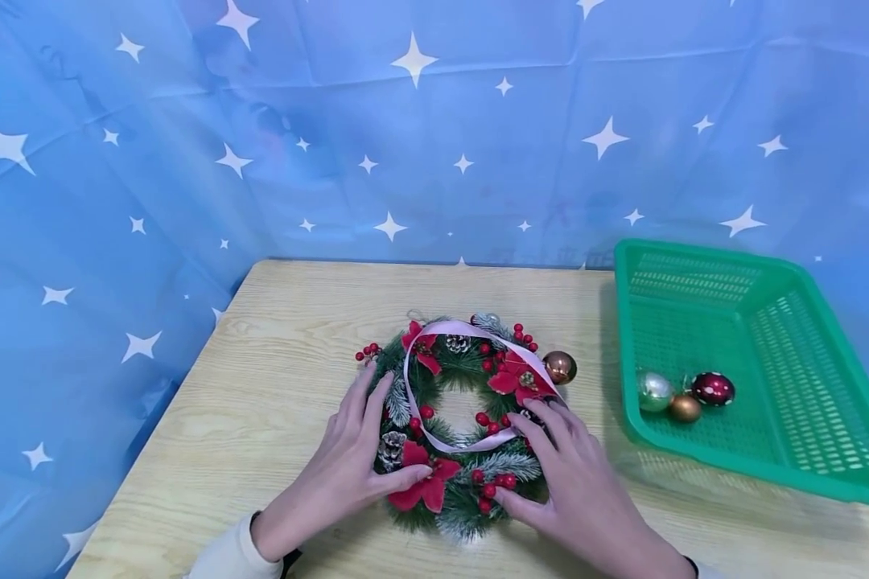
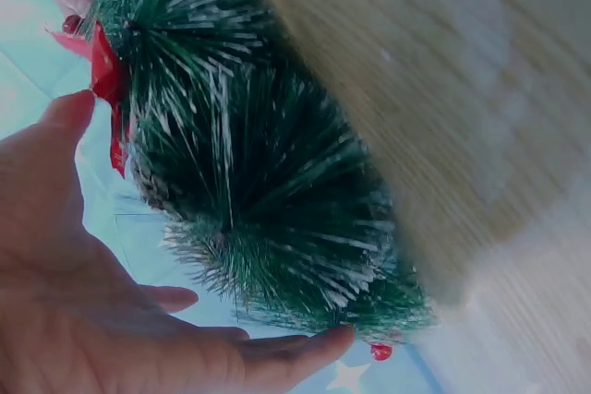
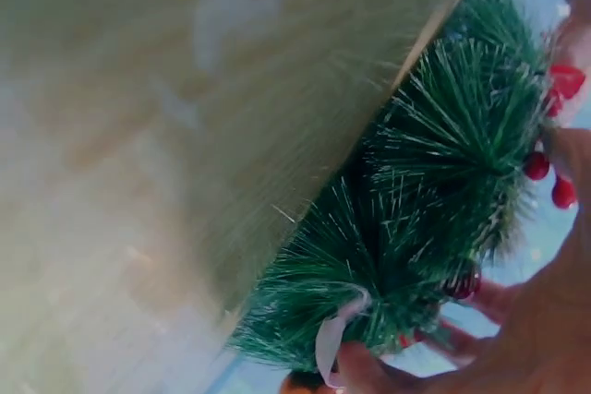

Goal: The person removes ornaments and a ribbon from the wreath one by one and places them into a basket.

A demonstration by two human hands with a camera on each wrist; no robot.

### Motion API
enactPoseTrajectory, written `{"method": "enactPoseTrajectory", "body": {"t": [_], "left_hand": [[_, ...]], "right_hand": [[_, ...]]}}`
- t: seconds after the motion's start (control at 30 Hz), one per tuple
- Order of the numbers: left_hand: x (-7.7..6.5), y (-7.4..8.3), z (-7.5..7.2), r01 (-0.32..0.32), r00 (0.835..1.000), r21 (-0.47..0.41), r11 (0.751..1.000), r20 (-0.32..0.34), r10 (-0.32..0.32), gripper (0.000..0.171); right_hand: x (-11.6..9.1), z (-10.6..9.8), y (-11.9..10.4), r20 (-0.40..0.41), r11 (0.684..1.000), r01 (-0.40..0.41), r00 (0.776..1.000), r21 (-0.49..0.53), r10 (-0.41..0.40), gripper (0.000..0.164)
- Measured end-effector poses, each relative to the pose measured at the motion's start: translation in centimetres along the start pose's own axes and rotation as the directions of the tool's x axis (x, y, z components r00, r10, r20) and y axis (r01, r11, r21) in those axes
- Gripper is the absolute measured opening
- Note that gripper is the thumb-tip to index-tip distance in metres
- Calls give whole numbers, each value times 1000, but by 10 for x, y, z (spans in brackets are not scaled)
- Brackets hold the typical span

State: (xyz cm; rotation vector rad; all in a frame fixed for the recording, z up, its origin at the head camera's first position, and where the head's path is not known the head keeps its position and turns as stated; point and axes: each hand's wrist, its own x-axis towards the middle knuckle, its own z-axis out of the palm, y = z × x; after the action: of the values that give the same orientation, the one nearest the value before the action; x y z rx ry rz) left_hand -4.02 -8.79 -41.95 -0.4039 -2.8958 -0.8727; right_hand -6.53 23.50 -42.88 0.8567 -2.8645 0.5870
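Observation:
A green wreath [image 1: 504, 465] with red poinsettias, berries and frosted pine cones lies flat on the table. A loop of pale pink ribbon [image 1: 408, 378] lies over it, its right end by my right fingers. My left hand [image 1: 343, 458] rests on the wreath's left side, fingers extended, thumb on the lower red poinsettia [image 1: 434, 486]. On the right side my right hand [image 1: 579, 474] spreads over the wreath, thumb by the berries [image 1: 505, 481]. In the right wrist view, a fingertip touches the ribbon [image 3: 330, 343]. A copper ball [image 1: 560, 367] sits at the wreath's upper right edge.
A green plastic basket [image 1: 804, 362] stands on the right of the table [image 1: 261, 386]. Inside lie a silver ball [image 1: 654, 391], a small copper ball [image 1: 685, 408] and a dark red ball [image 1: 713, 388]. A blue star-patterned cloth [image 1: 471, 121] hangs behind.

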Motion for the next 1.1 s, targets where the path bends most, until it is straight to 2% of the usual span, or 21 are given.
{"method": "enactPoseTrajectory", "body": {"t": [0.23, 0.5, 0.63, 0.73, 0.97, 1.1], "left_hand": [[3, -5, 1, -45, 998, 15, 999, 36, 44, 122], [7, -11, 0, -118, 992, 28, 993, 54, 117, 123], [9, -14, -3, -139, 988, 0, 990, 68, 138, 123], [12, -17, -5, -146, 985, -27, 989, 88, 147, 124], [19, -24, -7, -169, 977, -43, 985, 127, 173, 123], [16, -21, -7, -137, 984, -35, 990, 109, 140, 122]], "right_hand": [[-3, -5, -4, 16, 1000, -24, 1000, -16, 24, 95], [-6, -11, 8, -85, 997, 71, 994, 27, -69, 100], [-2, -12, 16, -117, 991, 114, 987, 68, -106, 103], [3, -12, 23, -103, 987, 122, 988, 99, -112, 104], [7, -12, 28, 10, 994, 46, 999, 102, -48, 103], [7, -9, 24, 20, 997, 39, 999, 68, -40, 101]]}}
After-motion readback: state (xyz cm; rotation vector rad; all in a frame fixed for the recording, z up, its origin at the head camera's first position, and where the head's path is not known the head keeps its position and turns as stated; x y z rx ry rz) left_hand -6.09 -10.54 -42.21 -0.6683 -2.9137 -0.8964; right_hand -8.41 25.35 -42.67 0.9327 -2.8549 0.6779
